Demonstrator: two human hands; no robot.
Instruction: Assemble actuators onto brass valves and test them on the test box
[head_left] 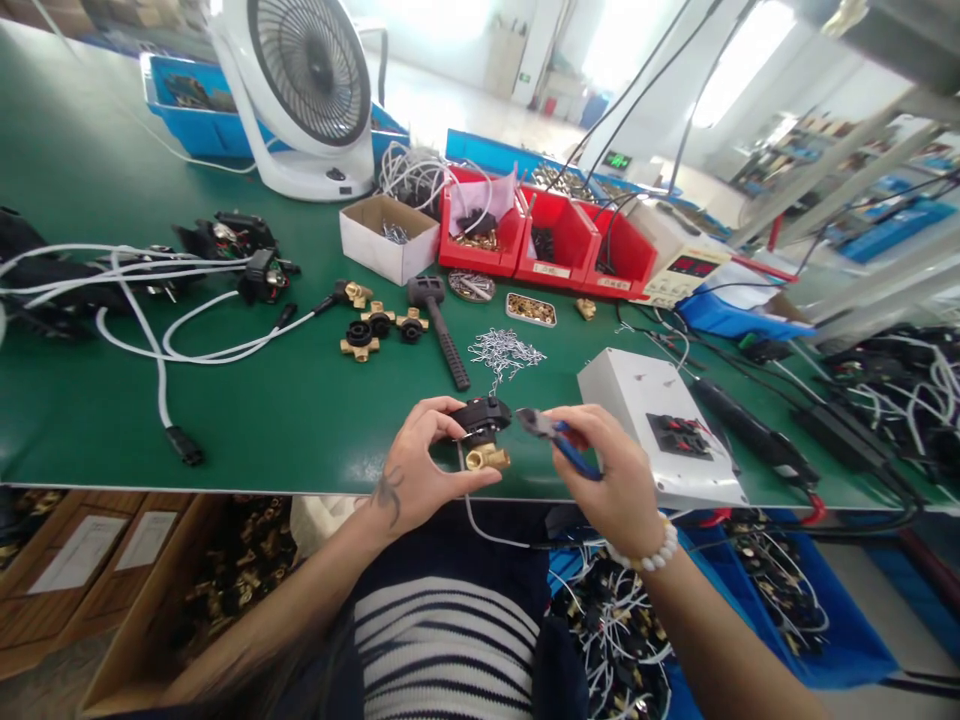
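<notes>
Near the front edge of the green table, my left hand [424, 455] grips a brass valve [486, 458] topped by a black actuator housing [484, 413], with a white cable [480, 525] hanging from it. My right hand [611, 475] is closed round blue-handled cutting pliers [574, 448]. Their grey jaws point left, close to the black housing; I cannot tell whether they touch it. Just beyond the housing lies a loose heap of small silver clips [506, 352]. A black mallet [441, 335] rests left of the clips, beside several brass fittings with black caps [379, 322].
Red bins [551, 268], a white carton [390, 240] and a white fan [315, 100] stand along the back. A grey switch box [652, 430] and a black electric screwdriver [754, 430] are at right. White-cabled assemblies [262, 275] lie left. Below are blue crates [832, 620].
</notes>
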